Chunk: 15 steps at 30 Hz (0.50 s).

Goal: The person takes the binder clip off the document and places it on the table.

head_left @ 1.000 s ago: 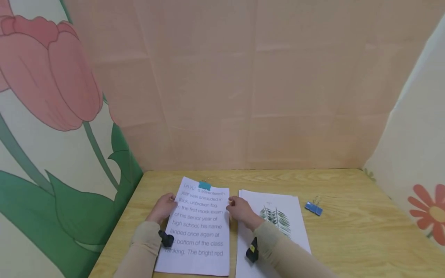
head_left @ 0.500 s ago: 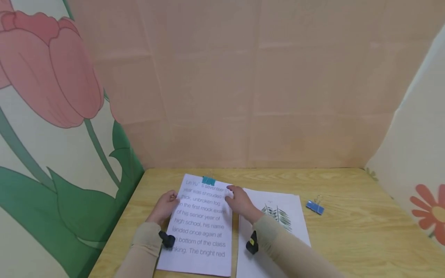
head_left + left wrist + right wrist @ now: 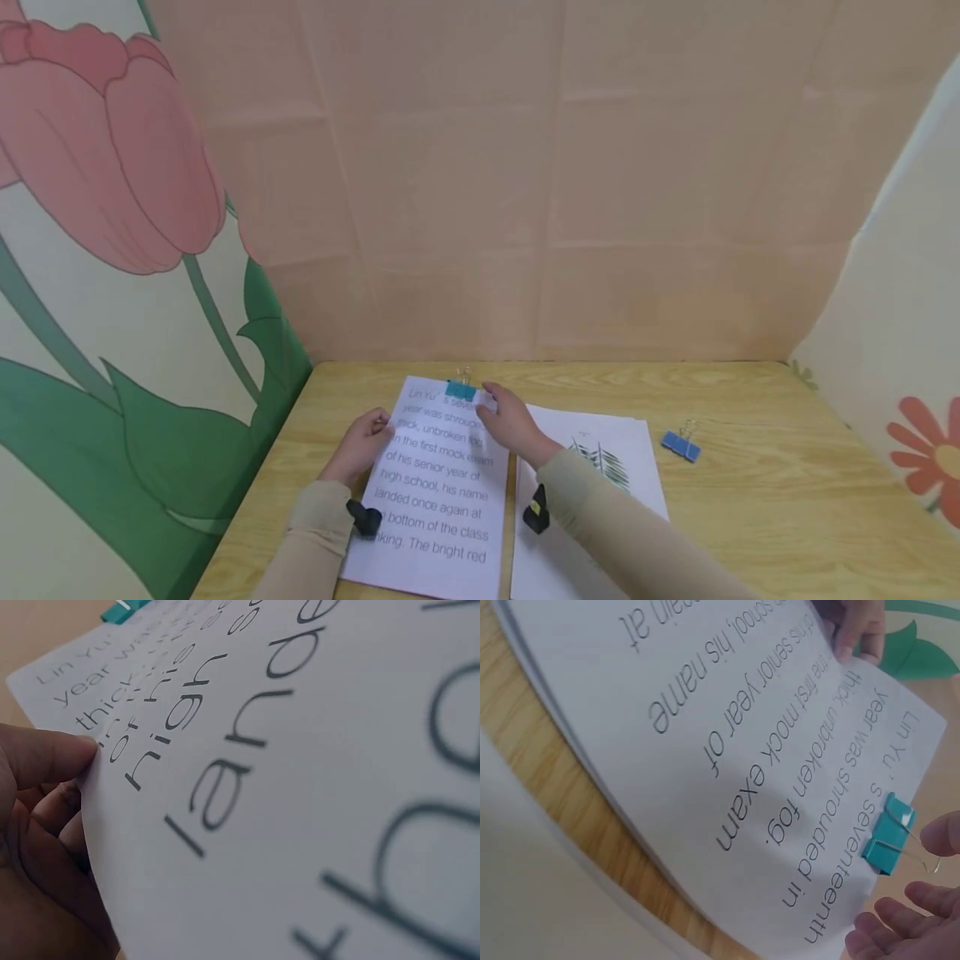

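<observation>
A stack of printed paper (image 3: 435, 500), with large text on top, lies at the left with its upper part slightly raised. At its left edge my left hand (image 3: 358, 447) pinches the sheets between thumb and fingers; the left wrist view shows the thumb (image 3: 52, 754) on top. A teal binder clip (image 3: 461, 390) grips the stack's top edge, its wire handles pointing away. My right hand (image 3: 517, 427) is at the top right corner. In the right wrist view its thumb (image 3: 941, 834) and loosely bent fingers (image 3: 900, 922) stand apart beside the clip, holding nothing.
To the right lies a second stack of paper (image 3: 637, 467) with a green leaf picture, partly under my right forearm. A blue binder clip (image 3: 681, 446) lies on the wooden table (image 3: 765, 500) beyond it. A peach wall (image 3: 540, 208) stands behind the table.
My right hand has slid up from the stack's right edge to its top corner by the teal clip. The stack has shifted slightly right, my left hand staying on its edge.
</observation>
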Motion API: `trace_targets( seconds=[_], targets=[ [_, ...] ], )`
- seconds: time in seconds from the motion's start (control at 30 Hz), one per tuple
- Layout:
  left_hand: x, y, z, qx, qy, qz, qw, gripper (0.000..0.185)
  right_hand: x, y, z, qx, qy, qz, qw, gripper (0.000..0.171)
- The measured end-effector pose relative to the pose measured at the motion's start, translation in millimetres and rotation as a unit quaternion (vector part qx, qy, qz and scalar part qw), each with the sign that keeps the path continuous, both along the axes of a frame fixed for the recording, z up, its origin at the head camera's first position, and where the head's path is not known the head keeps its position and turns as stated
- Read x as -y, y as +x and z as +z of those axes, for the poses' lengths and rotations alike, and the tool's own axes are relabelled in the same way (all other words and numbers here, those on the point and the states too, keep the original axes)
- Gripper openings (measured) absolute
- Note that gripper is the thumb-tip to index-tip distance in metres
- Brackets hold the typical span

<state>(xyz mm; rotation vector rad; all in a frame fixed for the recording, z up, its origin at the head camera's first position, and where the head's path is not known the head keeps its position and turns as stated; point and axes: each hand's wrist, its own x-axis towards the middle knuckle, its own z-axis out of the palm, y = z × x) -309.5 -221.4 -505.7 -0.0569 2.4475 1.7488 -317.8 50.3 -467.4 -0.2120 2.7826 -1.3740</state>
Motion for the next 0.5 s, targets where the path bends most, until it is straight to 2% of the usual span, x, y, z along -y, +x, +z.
trace_targets(
  seconds=[0.27,0.5],
  targets=[
    [-1.2,0.1,-2.8,-0.001,0.009,-0.016,0.9998,0.011,4.7,-0.2,7.6,0.009,-0.006,0.001,1.000,0.057],
    [-3.0,1.4,-0.2,0.003,0.006,-0.013,0.9999,0.012,5.1,-2.1,12.8,0.001,-0.003,0.006,1.000,0.057]
  ],
)
